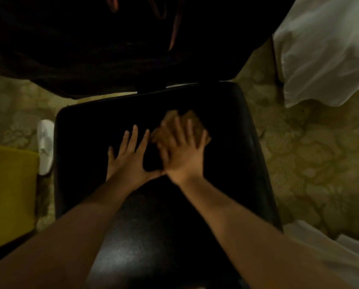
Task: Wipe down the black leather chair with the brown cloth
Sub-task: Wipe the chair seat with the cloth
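A right hand (182, 151), fingers spread flat in an open grip, presses the brown cloth (193, 126) onto the black leather chair (232, 126) seat; the left hand (130, 157) rests splayed beside it. The bunched cloth could slip free, leaving streaks unwiped.

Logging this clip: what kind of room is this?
Likely a hotel room or bedroom: patterned carpet, white bedding hanging at the right, and a white slipper on the floor beside the black leather chair.

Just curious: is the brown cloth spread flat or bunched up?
Bunched: the cloth sits as a small blurred wad under the right hand.
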Available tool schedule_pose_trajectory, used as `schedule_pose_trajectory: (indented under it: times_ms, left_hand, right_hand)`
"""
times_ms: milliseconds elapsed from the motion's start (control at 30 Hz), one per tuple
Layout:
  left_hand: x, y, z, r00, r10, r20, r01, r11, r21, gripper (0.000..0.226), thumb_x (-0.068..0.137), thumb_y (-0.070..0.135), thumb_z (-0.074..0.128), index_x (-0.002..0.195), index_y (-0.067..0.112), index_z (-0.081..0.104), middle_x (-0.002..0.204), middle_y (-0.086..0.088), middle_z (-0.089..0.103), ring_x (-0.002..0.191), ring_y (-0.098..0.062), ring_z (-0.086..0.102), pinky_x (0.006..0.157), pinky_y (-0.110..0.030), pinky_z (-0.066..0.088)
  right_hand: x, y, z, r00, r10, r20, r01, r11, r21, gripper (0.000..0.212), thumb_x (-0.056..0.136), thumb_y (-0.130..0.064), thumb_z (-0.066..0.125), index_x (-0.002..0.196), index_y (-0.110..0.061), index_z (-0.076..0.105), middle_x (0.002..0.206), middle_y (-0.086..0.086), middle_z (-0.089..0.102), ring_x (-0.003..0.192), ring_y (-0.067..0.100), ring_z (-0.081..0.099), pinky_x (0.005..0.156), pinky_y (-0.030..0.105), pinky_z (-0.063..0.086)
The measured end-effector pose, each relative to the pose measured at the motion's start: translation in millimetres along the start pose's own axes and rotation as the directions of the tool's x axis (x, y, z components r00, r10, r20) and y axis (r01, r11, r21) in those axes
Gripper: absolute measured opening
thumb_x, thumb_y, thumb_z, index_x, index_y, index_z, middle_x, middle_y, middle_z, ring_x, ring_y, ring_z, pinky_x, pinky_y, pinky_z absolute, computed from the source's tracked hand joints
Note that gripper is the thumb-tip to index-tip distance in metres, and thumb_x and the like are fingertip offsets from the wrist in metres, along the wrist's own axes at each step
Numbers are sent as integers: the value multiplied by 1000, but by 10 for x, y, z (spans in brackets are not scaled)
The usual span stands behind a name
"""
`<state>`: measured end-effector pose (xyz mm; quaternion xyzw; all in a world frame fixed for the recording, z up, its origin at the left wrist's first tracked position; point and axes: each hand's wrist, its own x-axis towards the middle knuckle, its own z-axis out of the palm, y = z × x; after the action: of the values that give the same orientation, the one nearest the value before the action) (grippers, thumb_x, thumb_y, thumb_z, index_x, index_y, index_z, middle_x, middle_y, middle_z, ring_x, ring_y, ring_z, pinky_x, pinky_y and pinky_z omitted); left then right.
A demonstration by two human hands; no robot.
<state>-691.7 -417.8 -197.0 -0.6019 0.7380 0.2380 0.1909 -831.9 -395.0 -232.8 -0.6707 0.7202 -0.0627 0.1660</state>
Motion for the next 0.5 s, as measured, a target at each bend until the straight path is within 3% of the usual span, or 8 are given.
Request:
schedule_pose_trajectory:
  times_ms: [100,200,300,400,467,500]
  left_hand:
    - [-52,-139,12,999,48,18,-50,994,96,128,57,80,57,140,30,-27,145,6,-39,138,-17,-28,112,-56,-2]
    - [-36,-208,14,997,62,49,-67,992,110,135,51,84,56,133,30,-36,138,6,-45,136,-19,-32,111,-57,-1]
    - [-5,-271,54,993,112,45,-115,991,73,134,51,85,55,130,29,-39,138,4,-46,134,-20,-34,111,-58,1]
    - [11,-323,85,988,148,30,-150,987,54,134,52,85,54,130,29,-39,139,4,-46,133,-18,-36,111,-58,-1]
    - [4,-318,91,993,119,22,-120,991,62,136,51,84,55,130,27,-39,143,4,-42,133,-17,-35,112,-54,-3]
    - [-9,-320,91,996,85,6,-85,994,71,138,51,84,56,133,25,-38,146,3,-38,135,-17,-33,112,-52,-4]
  right_hand:
    - [-328,-141,87,976,-209,58,209,978,3,47,94,-43,31,138,-31,43,147,2,39,139,28,29,111,56,12]
    - [-296,220,-30,971,-235,51,238,969,-69,47,92,-40,34,136,-31,46,145,1,42,136,26,36,109,54,17]
    - [-71,576,-232,997,82,1,-82,996,19,50,97,-35,29,147,-32,21,157,0,13,145,24,5,114,56,3]
    - [259,469,-295,907,417,58,-420,890,176,55,99,-40,27,149,-37,2,158,-1,-11,143,27,-18,110,62,-9]
    - [445,78,-177,886,459,61,-463,875,141,57,97,-53,24,148,-40,4,158,1,-12,141,33,-20,104,69,-11]
    - [479,-158,-87,911,410,49,-412,907,84,57,95,-56,23,148,-41,7,158,1,-11,141,35,-19,101,71,-11]
